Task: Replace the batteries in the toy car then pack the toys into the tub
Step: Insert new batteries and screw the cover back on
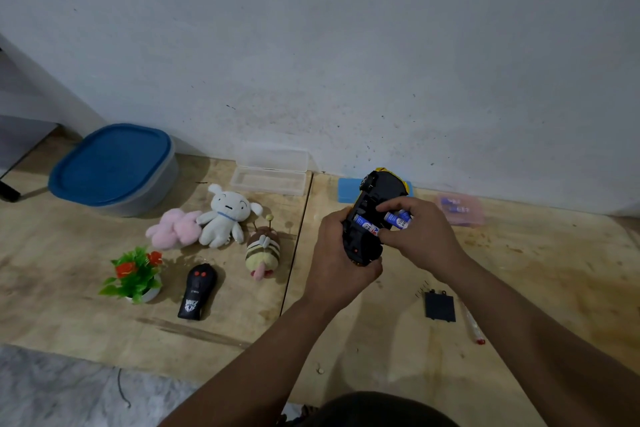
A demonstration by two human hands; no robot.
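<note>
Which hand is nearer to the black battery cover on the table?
Right. The right hand is up at the toy car, above the battery cover; the left hand holds the car farther left.

Blue-lidded tub (114, 166), black-and-yellow toy car (374, 211), blue-and-white batteries (398, 218), brown-striped cream bee plush (263, 250).

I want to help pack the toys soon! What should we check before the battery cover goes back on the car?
1. Upturned black-and-yellow toy car held by left hand: ok.
2. Blue-and-white batteries fully seated under right hand: cannot tell.
3. Flat black battery cover within reach on the wooden board: ok.
4. Red-tipped screwdriver beside it: ok.
5. Blue-lidded plastic tub opened: not ok.
</note>
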